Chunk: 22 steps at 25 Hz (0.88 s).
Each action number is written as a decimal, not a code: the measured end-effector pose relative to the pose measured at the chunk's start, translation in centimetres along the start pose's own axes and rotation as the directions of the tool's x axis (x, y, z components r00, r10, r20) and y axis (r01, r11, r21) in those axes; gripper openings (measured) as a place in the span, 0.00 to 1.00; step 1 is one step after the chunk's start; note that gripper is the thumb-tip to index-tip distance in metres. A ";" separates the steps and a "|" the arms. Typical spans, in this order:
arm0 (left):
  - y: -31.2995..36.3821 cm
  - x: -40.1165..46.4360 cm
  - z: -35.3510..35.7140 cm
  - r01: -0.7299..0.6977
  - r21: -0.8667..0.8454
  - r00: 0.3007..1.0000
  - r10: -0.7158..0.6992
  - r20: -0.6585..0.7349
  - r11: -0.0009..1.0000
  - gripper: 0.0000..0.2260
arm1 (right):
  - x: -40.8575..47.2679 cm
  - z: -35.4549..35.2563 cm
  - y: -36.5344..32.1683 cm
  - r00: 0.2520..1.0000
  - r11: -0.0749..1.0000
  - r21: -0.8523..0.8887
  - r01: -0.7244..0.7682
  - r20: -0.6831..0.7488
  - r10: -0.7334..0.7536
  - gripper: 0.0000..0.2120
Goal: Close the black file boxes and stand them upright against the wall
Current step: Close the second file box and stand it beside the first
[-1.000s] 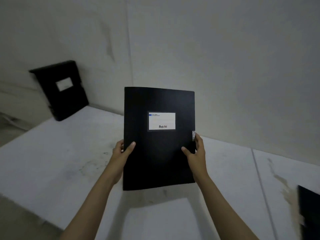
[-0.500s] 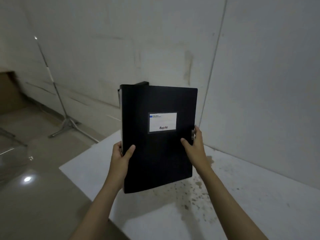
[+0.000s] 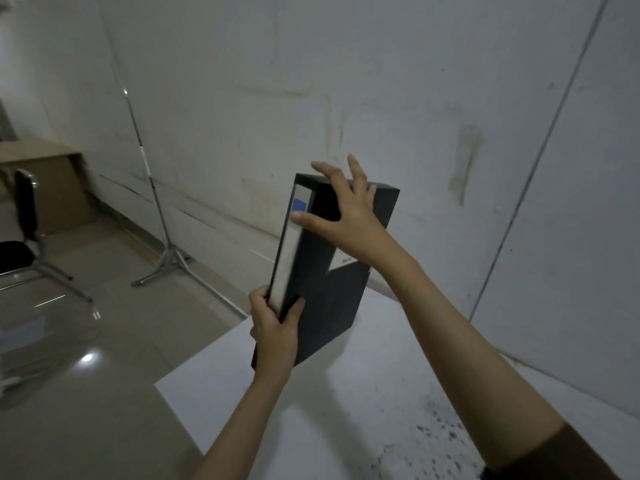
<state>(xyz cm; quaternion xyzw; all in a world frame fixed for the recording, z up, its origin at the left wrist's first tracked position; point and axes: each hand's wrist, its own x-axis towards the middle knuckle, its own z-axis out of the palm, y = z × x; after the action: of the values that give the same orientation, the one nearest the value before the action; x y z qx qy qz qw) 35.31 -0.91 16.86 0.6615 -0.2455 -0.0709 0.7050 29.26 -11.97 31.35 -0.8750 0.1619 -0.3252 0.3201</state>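
Note:
A closed black file box (image 3: 325, 299) stands on end, tilted, at the left end of the white table (image 3: 346, 410), close to the wall (image 3: 381, 81). Its spine with a white and blue label faces me. My left hand (image 3: 277, 327) grips the lower part of the spine edge. My right hand (image 3: 343, 209) lies flat on the upper front face, fingers spread and reaching past the top edge. A dark edge at the box's upper right could be a second box behind it; I cannot tell.
The table's left corner and front edge drop to a glossy floor. A metal tripod stand (image 3: 166, 258) rises by the wall at left. A black chair (image 3: 24, 244) and a brown cabinet (image 3: 59, 188) sit at far left. Dark specks mark the table at lower right.
The box has turned from face-on to spine-on and moved toward the wall. My right hand left the right edge and now lies on the upper face. My view swung left.

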 end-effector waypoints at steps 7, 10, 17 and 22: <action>-3.9 5.8 1.1 0.161 0.003 0.984 -0.161 0.078 0.987 0.15 | 4.5 5.6 3.7 0.975 0.979 -0.122 0.161 -0.135 -0.177 0.21; -6.0 8.0 1.7 0.207 0.038 0.966 -0.210 0.149 0.978 0.17 | 5.7 7.5 6.3 0.973 0.977 -0.153 0.151 -0.153 -0.174 0.21; -10.6 13.6 2.4 0.353 0.220 0.846 -0.410 0.341 0.910 0.13 | 6.9 13.1 12.2 0.977 0.958 -0.257 0.125 -0.134 -0.163 0.19; -12.5 16.8 3.0 0.347 0.254 0.795 -0.427 0.431 0.903 0.12 | 7.6 15.7 15.4 0.986 0.947 -0.318 0.052 -0.134 -0.100 0.18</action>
<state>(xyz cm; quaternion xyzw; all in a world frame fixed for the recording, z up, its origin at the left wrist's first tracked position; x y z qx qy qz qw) 51.45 -12.20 9.00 0.7146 -0.2752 -0.3545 0.5366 44.23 -20.04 15.48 -0.8937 0.2009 -0.3716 0.1512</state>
